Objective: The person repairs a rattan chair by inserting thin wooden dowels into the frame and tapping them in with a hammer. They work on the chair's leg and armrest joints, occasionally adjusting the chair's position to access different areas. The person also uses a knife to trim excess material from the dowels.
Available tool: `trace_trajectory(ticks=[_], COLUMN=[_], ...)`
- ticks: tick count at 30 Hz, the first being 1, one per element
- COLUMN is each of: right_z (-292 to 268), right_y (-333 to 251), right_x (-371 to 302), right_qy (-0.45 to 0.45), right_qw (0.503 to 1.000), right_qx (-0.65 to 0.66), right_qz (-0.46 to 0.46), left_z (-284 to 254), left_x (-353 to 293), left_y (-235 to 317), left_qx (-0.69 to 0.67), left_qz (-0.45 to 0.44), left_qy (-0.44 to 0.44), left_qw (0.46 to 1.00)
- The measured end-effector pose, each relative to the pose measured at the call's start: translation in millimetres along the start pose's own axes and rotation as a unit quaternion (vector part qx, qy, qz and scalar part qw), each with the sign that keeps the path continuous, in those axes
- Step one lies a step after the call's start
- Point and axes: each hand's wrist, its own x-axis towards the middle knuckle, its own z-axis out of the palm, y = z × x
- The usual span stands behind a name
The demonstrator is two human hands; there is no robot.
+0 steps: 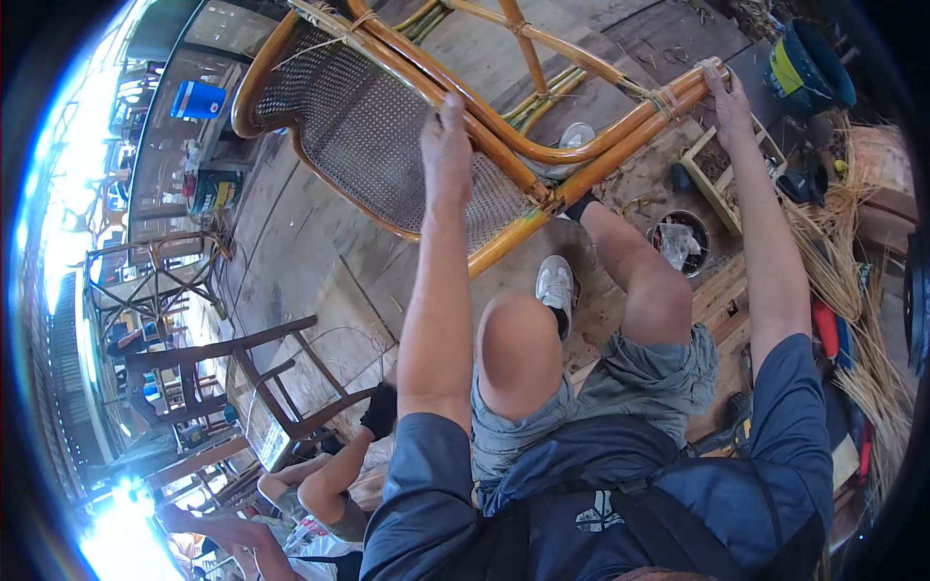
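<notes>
- Honey-brown glossy rattan poles make up the curved chair frame [494,148], which lies tipped over at the far centre of the scene, in front of the person's knees and above the wooden floor [339,276].
- The fine grey-white woven mesh panel [363,126] fills the curved part on the left of the frame, so the weaving there looks done.
- Pale flat cane wrapping [664,100] binds the doubled poles near their right end; more binding shows on the far side.
- A thin loose strand [308,54] trails across the mesh from the far rail, which suggests that some tying or trimming is left. Whether the near corner joint is fully bound cannot be told.
- The right hand [728,102] has its fingers curled over the right end of the poles, grasping the frame.
- The left hand [447,150] is at the left rail, thumb raised; its fingers are partly hidden, so I cannot tell whether they grip or only rest there.
- No writing can be made out on the frame. The dark green round bucket [809,77] at far right has a yellow label, and the navy cloth shirt [542,542] bears a pale print; neither is legible.
</notes>
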Motion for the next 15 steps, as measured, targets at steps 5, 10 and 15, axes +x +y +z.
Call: trace_trajectory(ticks=[5, 10, 15], right_z=[3.9, -41.6, -44.9], right_y=[0.9, 51.3, 61.6], right_x=[17.6, 92.4, 94.8], right_qy=[0.004, -0.104, -0.057], right_qw=[0.995, 0.958, 0.989], right_qx=[-0.086, -0.225, -0.135], right_qz=[-0.042, -0.143, 0.004], left_z=[4.2, -8.0, -21.4], left_x=[-49.6, -81.7, -101.1], left_y=[-16.0, -58.6, -59.5], left_qx=[-0.011, 0.055, -0.025], left_qz=[-0.030, -0.071, 0.030], left_qy=[-0.060, -0.189, -0.164], left_qw=[0.998, 0.978, 0.986])
